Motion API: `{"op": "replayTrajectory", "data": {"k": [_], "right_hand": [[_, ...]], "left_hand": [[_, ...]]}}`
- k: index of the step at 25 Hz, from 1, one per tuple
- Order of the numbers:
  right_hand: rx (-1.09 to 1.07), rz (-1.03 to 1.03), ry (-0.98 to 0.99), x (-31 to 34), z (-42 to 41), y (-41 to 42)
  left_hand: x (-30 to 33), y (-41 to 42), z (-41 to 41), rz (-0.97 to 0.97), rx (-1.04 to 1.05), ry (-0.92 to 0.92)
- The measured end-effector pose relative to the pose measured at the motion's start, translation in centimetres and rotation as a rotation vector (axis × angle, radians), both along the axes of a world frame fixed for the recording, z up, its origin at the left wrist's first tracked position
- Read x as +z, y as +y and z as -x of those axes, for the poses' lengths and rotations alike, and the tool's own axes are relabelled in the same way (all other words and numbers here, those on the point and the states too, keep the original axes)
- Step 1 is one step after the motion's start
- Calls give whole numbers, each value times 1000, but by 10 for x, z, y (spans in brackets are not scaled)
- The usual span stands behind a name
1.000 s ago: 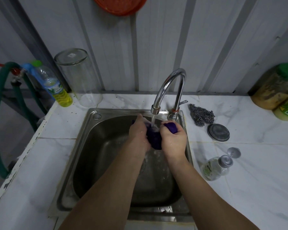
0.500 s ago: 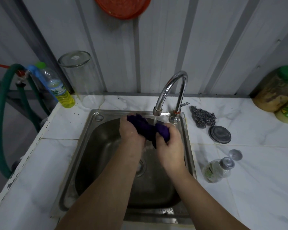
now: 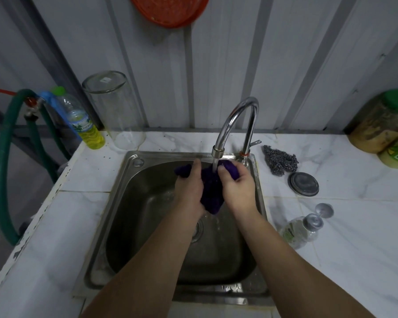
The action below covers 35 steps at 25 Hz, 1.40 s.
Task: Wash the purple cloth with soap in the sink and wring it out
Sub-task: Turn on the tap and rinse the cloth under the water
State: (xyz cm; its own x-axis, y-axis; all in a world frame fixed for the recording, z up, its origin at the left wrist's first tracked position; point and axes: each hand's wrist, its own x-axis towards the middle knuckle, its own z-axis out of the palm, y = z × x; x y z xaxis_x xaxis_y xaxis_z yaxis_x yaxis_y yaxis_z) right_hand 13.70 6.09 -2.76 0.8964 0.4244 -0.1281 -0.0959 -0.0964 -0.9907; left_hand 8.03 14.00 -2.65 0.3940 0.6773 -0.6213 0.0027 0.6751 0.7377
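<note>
The purple cloth (image 3: 211, 191) is bunched between both hands over the steel sink (image 3: 133, 198), right under the running tap (image 3: 236, 125). My left hand (image 3: 190, 187) grips its left side, with a corner of cloth sticking out past the fingers. My right hand (image 3: 238, 187) grips its right side, close to the faucet base. Water streams from the spout onto the top of the cloth and drips into the basin. A clear soap pump bottle (image 3: 300, 230) lies on its side on the counter right of the sink.
A steel scourer (image 3: 279, 160) and a round metal lid (image 3: 303, 184) lie right of the tap. An upturned glass jar (image 3: 114, 111) and a yellow-liquid bottle (image 3: 85, 125) stand back left. Green-lidded jars (image 3: 386, 125) sit far right. A green hose (image 3: 2, 157) hangs left.
The hands have worked the cloth under the stream: it went from a tight bunch to spread sideways, and now hangs lower between them, with the hands slightly apart.
</note>
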Motion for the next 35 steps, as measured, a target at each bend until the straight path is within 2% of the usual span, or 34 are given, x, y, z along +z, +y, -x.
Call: {"op": "replayTrajectory", "data": {"k": [3, 6, 8, 10, 14, 16, 19, 22, 25, 28, 30, 33, 35], "right_hand": [[128, 71, -122, -6, 28, -9], [145, 189, -229, 4, 46, -4], [17, 234, -158, 11, 32, 11], [-67, 236, 18, 7, 4, 24], [-53, 300, 306, -4, -16, 28], [-50, 275, 266, -1, 0, 20], [9, 191, 59, 11, 39, 8], [-10, 238, -30, 16, 41, 13], [-109, 290, 96, 5, -5, 28], [-85, 316, 250, -9, -23, 28], [-100, 294, 234, -8, -7, 20], [-83, 125, 205, -7, 31, 6], [-23, 32, 105, -8, 48, 2]], "left_hand": [[3, 9, -9, -37, 66, 78], [-4, 10, -12, 139, -16, -26], [0, -3, -10, 188, -43, -47], [3, -10, -12, 118, -60, -11], [12, -14, -15, 61, -73, 64], [13, -9, -13, 48, -39, 109], [1, 10, -10, 96, -46, 68], [-5, 4, -8, 95, -89, 40], [4, -12, -13, 61, -120, 93], [7, -16, -16, 1, -165, 185], [10, -7, -17, 22, -140, 176], [8, 10, -21, -49, -126, 209], [9, 13, -22, -23, -108, 173]]}}
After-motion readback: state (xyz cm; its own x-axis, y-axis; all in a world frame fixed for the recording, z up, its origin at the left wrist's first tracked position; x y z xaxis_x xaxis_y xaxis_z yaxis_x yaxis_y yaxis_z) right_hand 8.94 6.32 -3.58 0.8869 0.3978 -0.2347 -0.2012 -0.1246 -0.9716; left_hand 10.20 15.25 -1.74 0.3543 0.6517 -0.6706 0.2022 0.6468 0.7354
